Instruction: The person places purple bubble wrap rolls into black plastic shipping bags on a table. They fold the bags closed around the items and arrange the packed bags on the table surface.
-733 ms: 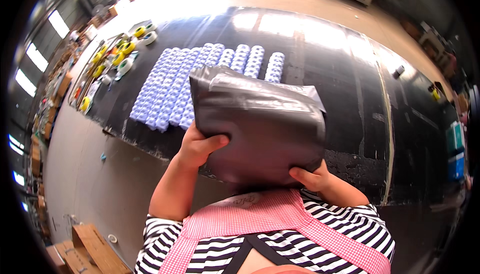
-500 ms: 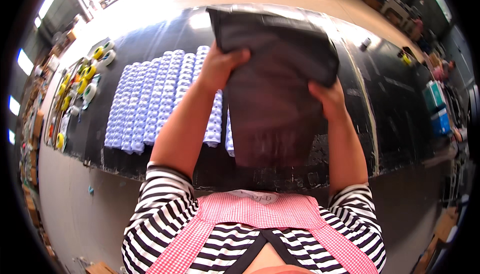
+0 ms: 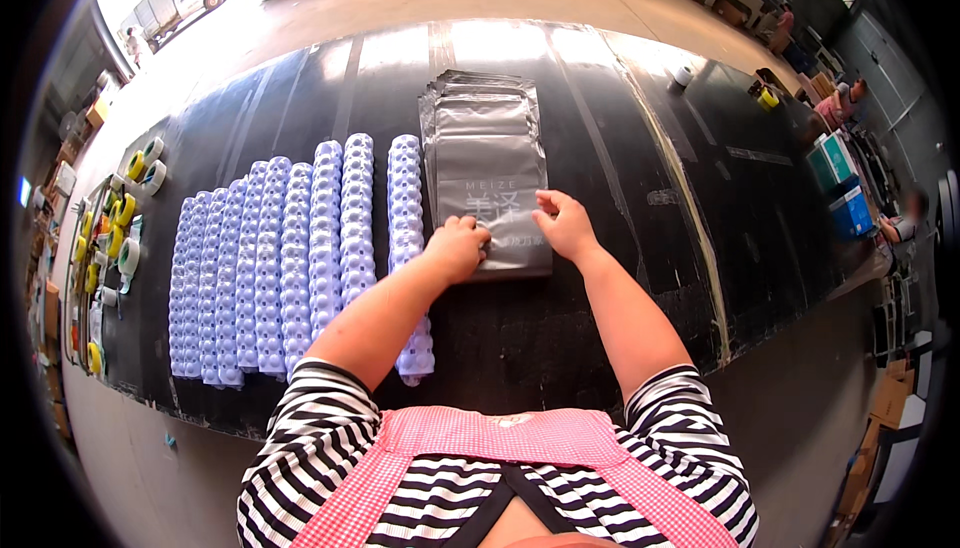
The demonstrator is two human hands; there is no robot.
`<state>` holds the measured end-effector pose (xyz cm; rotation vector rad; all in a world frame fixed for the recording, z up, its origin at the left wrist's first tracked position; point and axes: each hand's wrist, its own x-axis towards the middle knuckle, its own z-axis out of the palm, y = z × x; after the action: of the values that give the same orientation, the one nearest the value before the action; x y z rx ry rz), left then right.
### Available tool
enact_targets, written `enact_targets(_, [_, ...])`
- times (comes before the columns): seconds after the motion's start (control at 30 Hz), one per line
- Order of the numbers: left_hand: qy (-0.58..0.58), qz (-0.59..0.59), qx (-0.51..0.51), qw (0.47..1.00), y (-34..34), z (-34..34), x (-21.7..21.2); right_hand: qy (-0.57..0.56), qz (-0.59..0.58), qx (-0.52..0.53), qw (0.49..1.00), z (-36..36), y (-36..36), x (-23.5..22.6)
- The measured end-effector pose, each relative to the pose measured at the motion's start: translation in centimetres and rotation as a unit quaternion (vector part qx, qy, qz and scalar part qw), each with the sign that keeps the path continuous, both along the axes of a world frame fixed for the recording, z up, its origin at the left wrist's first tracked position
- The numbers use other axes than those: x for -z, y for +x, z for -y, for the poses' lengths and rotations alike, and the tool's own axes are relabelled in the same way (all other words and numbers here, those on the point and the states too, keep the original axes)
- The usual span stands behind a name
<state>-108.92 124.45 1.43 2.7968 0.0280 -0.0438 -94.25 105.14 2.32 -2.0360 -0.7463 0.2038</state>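
A stack of dark grey plastic bags [image 3: 490,133] with pale print lies flat on the black table, its far edges slightly fanned. My left hand [image 3: 457,250] rests on the near left part of the top bag, its fingers curled and pinching at the plastic. At the stack's right edge is my right hand [image 3: 567,225], thumb and fingers apart, fingertips at the bag's border. Left of the stack lies a single lilac bumpy roll [image 3: 405,198], partly under my left forearm. Further left, several more such rolls [image 3: 268,268] lie side by side.
Rolls of yellow and white tape [image 3: 128,213] lie by a rack at the table's left end. A small white cylinder [image 3: 683,77] stands at the far right of the black table [image 3: 640,248]. Teal and blue boxes [image 3: 850,210] and other people are beyond the right edge.
The dark bags, held up in both hands before, now lie on the table right of the lilac rolls. My hands have come down and nearer to me.
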Motion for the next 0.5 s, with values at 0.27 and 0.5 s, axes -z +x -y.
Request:
enact_targets(0.27, [0.008, 0.081, -0.026, 0.996, -1.7, 1.5, 1.0, 0.075, -0.056, 0.066, 0.993, -13.5, 21.3, 5.3])
enact_targets(0.5, [-0.005, 0.093, -0.060, 0.994, -1.7, 1.7, 0.8, -0.047, -0.138, 0.133, 0.980, -21.3, 27.3, 4.5])
